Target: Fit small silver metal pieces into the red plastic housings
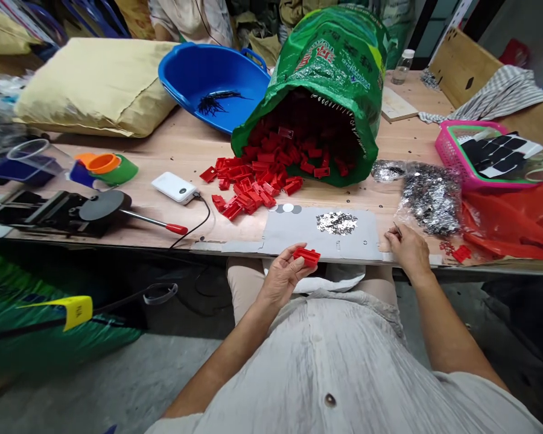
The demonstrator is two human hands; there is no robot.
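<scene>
My left hand (283,280) pinches a small red plastic housing (308,257) just past the table's near edge. Its open, hollow side faces up. At the table edge to the right, my right hand (409,250) is closed on a thin dark metal tool (397,229); only its short tip shows, so its exact kind is unclear. Between the hands, a pile of small shiny metal pieces (337,223) lies on a grey sheet (294,232). More red plastic housings (248,190) spill from the green sack (330,57) behind it.
A blue basin (185,69) holds black strips. At left are a lever press (102,206), a white power bank (175,187) and a stuffed paper sack (99,84). A bag of metal pieces (432,196) and a pink basket (447,147) stand right. Another person (192,21) sits opposite.
</scene>
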